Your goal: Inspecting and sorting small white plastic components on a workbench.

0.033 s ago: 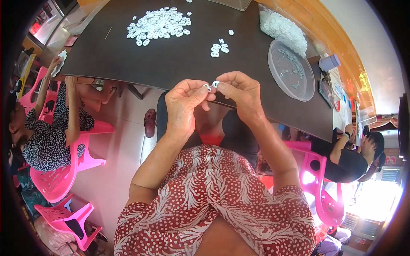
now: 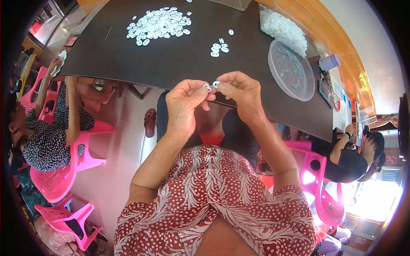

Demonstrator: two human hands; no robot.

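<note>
Just over the table's near edge, my left hand (image 2: 183,100) pinches a small white curved piece, ring- or hook-like (image 2: 206,86), between thumb and forefinger. Facing it, my right hand (image 2: 244,96) is closed on a small white oval piece with a dark hole (image 2: 216,84). The two pieces nearly meet; whether they touch, I cannot tell. Beyond my hands lies a small group of white two-hole ovals (image 2: 215,54). A large heap of similar white ovals (image 2: 160,25) spreads over the far left of the dark table (image 2: 141,62).
Right of my hands stands a round clear tub (image 2: 273,72) holding small grey-green pieces (image 2: 294,64). Behind it sits a clear bag of whitish pieces (image 2: 284,30). A thin stick (image 2: 108,33) lies at left. People sit at both sides, near pink chairs (image 2: 55,181).
</note>
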